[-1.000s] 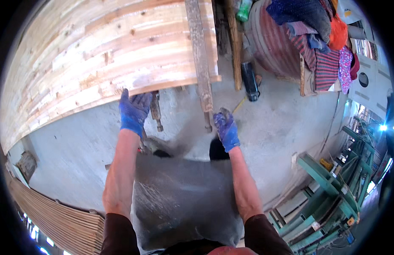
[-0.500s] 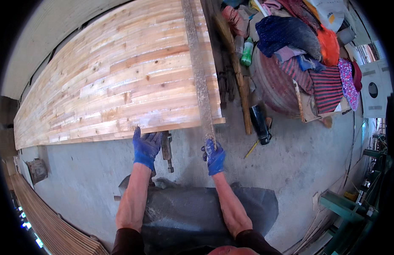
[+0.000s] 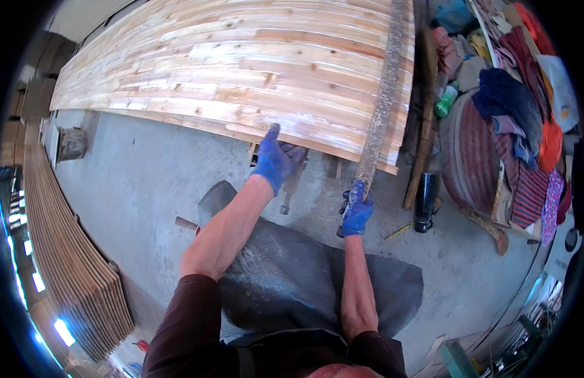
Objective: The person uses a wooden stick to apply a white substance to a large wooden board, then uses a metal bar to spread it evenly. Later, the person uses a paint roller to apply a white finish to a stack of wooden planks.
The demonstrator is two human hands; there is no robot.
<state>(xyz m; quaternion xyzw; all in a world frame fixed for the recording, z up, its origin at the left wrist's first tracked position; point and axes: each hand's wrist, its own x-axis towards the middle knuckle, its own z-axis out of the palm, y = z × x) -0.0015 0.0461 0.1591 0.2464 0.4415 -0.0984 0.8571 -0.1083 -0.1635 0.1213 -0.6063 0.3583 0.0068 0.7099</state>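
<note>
A broad panel of glued wood strips [image 3: 241, 69] lies ahead of me, with whitish wet streaks on its top. My left hand [image 3: 276, 164], in a blue glove, holds the panel's near edge, thumb on top and fingers low against or under it; their tips are partly hidden. Across the panel's right end lies a long, narrow bar [image 3: 381, 107] crusted with pale residue. My right hand [image 3: 357, 211], also blue-gloved, is closed round the bar's near end, which sticks out past the edge. A metal clamp-like part [image 3: 290, 194] shows below the panel beside my left hand.
Dark sheeting [image 3: 292, 271] hangs over my lap. To the right are a black flask [image 3: 426, 201], a green bottle [image 3: 447, 99], a large reddish round container [image 3: 465, 164] and piled cloths [image 3: 512, 94]. Stacked boards [image 3: 71, 246] stand at left.
The view has turned, so the panel and both hands appear farther right and higher. My left hand is slightly nearer the bar along the edge. My right hand still grips the bar.
</note>
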